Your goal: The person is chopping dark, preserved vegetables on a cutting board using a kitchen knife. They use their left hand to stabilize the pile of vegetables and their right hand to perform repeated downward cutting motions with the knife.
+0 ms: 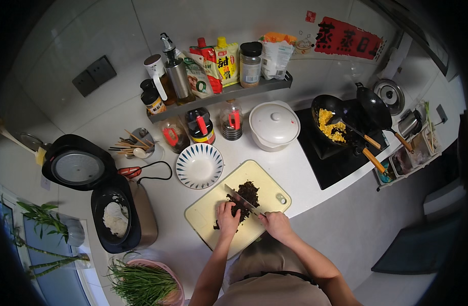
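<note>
A kitchen knife [240,197] lies across a heap of dark chopped food [249,192], its handle in my right hand [276,226]. With fingers bent, my left hand [228,218] presses on the part of the heap left of the blade. Dark bits also lie beside and below that hand. Under everything is a pale yellow cutting board [203,209], set at an angle on the white counter. What exactly the dark food is, I cannot tell. Just beyond the board's upper left edge sits a white plate with blue leaf-shaped marks [199,166].
A rice cooker [144,218] stands with its lid up, rice [115,225] inside. Near me is a pink basket [176,277] of green stalks [146,285]. Behind the board stands a white lidded pot [274,128]. On the cooktop [314,164], a wok [320,101] holds scrambled egg [327,126].
</note>
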Action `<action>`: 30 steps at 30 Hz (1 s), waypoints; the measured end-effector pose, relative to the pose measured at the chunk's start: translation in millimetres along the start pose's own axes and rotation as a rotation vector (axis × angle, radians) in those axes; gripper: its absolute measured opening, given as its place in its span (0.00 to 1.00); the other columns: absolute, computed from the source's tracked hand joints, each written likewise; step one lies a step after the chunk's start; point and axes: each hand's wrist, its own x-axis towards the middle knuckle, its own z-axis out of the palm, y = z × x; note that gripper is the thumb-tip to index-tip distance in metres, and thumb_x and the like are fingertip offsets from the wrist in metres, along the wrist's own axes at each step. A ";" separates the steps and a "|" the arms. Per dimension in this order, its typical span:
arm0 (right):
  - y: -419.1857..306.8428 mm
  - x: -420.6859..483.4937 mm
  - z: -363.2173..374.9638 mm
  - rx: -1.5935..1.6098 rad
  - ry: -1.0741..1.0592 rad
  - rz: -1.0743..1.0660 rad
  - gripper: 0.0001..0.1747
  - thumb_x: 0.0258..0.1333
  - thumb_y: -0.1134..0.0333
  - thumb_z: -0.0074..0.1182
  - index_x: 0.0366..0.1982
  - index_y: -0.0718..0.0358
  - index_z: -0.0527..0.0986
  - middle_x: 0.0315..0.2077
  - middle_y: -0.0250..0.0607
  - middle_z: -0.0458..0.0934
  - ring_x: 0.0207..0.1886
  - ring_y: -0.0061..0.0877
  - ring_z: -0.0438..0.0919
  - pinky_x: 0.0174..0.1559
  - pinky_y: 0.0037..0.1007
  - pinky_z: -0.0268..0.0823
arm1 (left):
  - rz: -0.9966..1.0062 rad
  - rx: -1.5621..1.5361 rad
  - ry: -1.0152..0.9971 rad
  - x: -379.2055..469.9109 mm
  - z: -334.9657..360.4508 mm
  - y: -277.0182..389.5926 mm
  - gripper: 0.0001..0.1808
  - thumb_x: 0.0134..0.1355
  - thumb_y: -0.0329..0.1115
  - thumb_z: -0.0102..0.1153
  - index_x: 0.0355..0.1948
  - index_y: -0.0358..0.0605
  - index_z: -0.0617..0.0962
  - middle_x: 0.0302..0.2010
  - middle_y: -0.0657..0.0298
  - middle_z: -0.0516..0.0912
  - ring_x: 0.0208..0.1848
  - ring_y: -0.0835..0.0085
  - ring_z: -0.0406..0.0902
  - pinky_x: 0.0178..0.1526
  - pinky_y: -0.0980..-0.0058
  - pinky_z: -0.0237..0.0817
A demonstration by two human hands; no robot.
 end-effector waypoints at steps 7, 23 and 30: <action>-8.1 4.3 10.6 -0.113 -0.056 -0.038 0.21 0.62 0.55 0.52 0.24 0.65 0.80 0.20 0.54 0.80 0.27 0.48 0.81 0.33 0.45 0.74 | 0.137 0.004 0.067 -0.1 1.2 5.7 0.08 0.51 0.27 0.66 0.32 0.43 0.80 0.40 0.59 0.78 0.46 0.55 0.74 0.49 0.60 0.68; -1.2 31.2 60.9 -0.076 -0.058 -0.051 0.23 0.63 0.53 0.51 0.23 0.65 0.81 0.24 0.55 0.81 0.29 0.46 0.83 0.33 0.44 0.75 | 0.132 -0.016 0.102 -3.1 6.2 9.4 0.04 0.52 0.24 0.63 0.28 0.39 0.79 0.36 0.56 0.79 0.42 0.53 0.74 0.46 0.59 0.68; -7.4 11.2 18.7 -0.091 -0.082 -0.040 0.24 0.62 0.53 0.52 0.21 0.66 0.79 0.21 0.55 0.80 0.26 0.49 0.80 0.33 0.45 0.74 | 0.138 0.020 0.174 -6.7 -3.8 12.1 0.05 0.53 0.27 0.65 0.31 0.40 0.81 0.40 0.57 0.80 0.44 0.56 0.75 0.47 0.62 0.69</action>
